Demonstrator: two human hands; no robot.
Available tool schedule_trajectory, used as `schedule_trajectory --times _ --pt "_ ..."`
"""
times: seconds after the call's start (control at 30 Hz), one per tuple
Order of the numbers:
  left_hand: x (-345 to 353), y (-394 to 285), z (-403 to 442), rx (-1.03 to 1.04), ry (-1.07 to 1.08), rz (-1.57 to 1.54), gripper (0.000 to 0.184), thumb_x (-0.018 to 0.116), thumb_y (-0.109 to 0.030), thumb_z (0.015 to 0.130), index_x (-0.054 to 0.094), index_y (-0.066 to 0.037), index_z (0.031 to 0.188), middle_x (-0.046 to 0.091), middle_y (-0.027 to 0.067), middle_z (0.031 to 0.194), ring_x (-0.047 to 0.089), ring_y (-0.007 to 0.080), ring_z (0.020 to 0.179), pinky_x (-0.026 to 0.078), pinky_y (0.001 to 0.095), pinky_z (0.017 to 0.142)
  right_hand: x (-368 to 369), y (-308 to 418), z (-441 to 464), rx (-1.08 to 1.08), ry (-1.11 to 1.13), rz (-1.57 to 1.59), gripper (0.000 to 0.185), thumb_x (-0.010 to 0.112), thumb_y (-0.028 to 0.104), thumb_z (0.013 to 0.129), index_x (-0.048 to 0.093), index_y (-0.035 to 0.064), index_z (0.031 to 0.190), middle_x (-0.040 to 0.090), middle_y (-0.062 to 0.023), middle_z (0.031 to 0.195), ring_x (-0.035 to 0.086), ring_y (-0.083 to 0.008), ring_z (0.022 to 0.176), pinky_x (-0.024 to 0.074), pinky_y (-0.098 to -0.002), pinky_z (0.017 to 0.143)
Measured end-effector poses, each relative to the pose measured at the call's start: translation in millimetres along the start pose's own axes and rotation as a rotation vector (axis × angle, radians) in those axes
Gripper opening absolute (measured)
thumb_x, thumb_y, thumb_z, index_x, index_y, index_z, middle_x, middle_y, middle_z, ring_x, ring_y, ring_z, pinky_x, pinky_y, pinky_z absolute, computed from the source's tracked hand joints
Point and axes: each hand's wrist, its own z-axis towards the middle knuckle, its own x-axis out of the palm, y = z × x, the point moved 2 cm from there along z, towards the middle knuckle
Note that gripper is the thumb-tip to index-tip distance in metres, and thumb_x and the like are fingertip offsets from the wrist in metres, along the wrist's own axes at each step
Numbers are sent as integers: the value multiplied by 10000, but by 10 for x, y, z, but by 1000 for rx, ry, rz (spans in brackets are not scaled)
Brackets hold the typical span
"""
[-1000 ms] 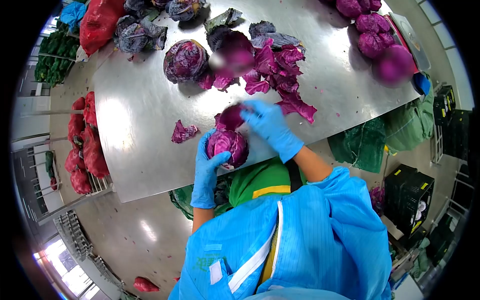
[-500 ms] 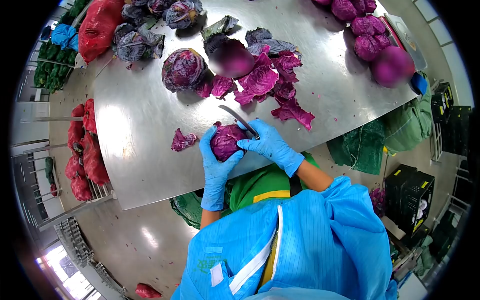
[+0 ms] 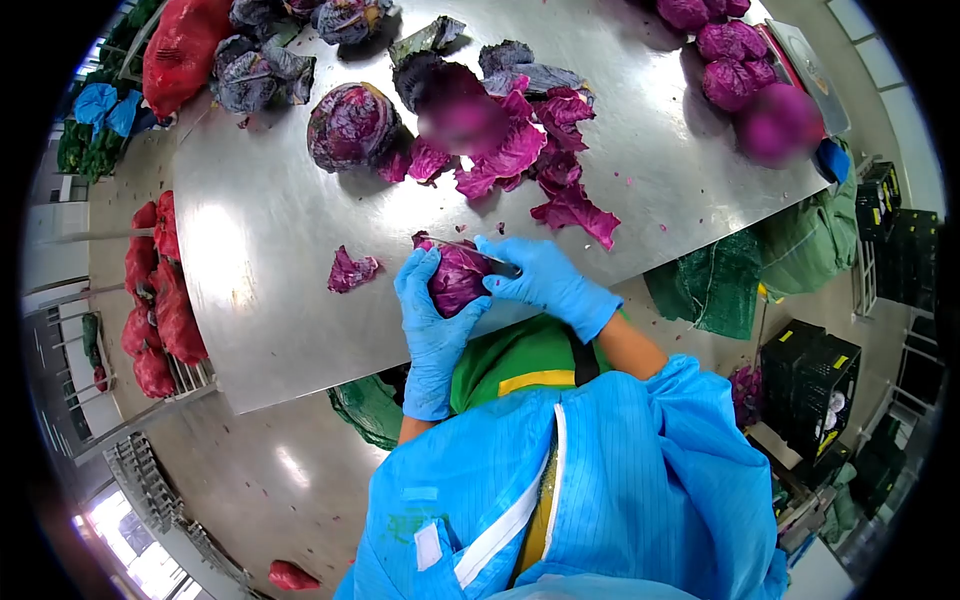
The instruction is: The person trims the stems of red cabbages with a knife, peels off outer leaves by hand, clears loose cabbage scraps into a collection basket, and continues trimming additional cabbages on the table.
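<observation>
A small purple cabbage (image 3: 459, 281) is held near the front edge of the metal table (image 3: 290, 340). My left hand (image 3: 430, 305), in a blue glove, wraps round its left and lower side. In my right hand (image 3: 545, 280), also gloved, is the dark handle of a knife (image 3: 468, 247); its thin blade lies across the top of the cabbage. The right thumb touches the cabbage's right side. A torn purple leaf piece (image 3: 352, 270) lies to the left, and a pile of loose purple leaves (image 3: 515, 150) lies beyond the hands.
An untrimmed cabbage (image 3: 352, 126) and several dark ones (image 3: 262, 75) sit at the back left. Several trimmed cabbages (image 3: 735, 60) are at the back right, beside a tray (image 3: 808, 75). Red sacks (image 3: 180, 310) stand left of the table, black crates (image 3: 812, 390) at the right.
A second ago my right hand was at a loose leaf above the cabbage; now that leaf is off the cabbage. Since half a second ago, the blade has swung down onto the cabbage's top.
</observation>
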Motion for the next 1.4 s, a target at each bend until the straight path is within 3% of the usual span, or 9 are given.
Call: schedule_trajectory --times 0.23,0.33,0.43,0.63,0.83,1.03,1.23,1.33,1.4 --pt "28 -103 -31 21 -11 48 818 870 -130 580 475 -66 1293 439 154 1313 452 310 1232 389 397 1061 -98 103 80 88 6 116 651 703 470 792 557 86 1297 633 -182 1038 632 -331 932 500 -377 844" --pt "56 -103 -27 28 -31 41 809 873 -146 578 483 -62 1282 458 151 1281 465 304 1208 393 397 1052 -37 54 138 22 -12 96 538 663 450 834 594 70 1209 623 -164 967 631 -324 899 507 -392 806" --pt "67 -149 -4 -46 -18 80 800 869 -136 583 486 -57 1280 466 152 1255 479 301 1185 400 395 1038 6 255 108 -24 -13 -548 453 671 337 841 598 84 1209 623 -121 892 642 -266 807 511 -357 657" --pt "66 -110 -86 -45 -66 97 745 866 -137 600 495 -49 1240 461 152 1243 488 297 1177 396 387 1036 8 20 97 -208 -207 -473 239 643 312 804 577 105 901 588 -108 828 610 -317 704 493 -442 599" --pt "-76 153 -274 -42 -180 -64 825 902 -184 586 465 -44 1272 446 139 1273 457 291 1221 367 388 1060 -259 -364 -83 203 -287 -184 347 678 381 803 627 102 1002 602 -117 936 617 -320 812 507 -407 727" --pt "33 -67 -201 64 -151 87 824 888 -149 582 464 -62 1284 438 151 1275 451 316 1216 365 408 1059 63 161 96 -84 -69 24 528 729 335 784 599 110 1243 602 -112 987 621 -293 863 514 -368 732" --pt "62 -81 -218 49 -107 128 819 884 -147 593 460 -62 1288 437 169 1279 449 327 1221 384 415 1041 48 277 92 -87 -26 -549 340 696 273 791 629 84 1066 580 -96 875 608 -290 794 504 -399 643" --pt "22 -121 -190 51 -137 127 812 890 -153 583 466 -42 1267 448 175 1271 457 327 1217 380 416 1043 -37 -45 145 -135 -240 -622 307 696 263 780 605 85 1013 567 -86 859 607 -283 781 500 -402 616" --pt "-25 68 -252 -13 -189 42 834 898 -139 593 433 -29 1276 443 159 1287 469 291 1207 389 392 1044 -123 -233 118 58 -241 -627 382 685 271 798 590 52 1097 572 -127 921 608 -297 812 509 -408 630"
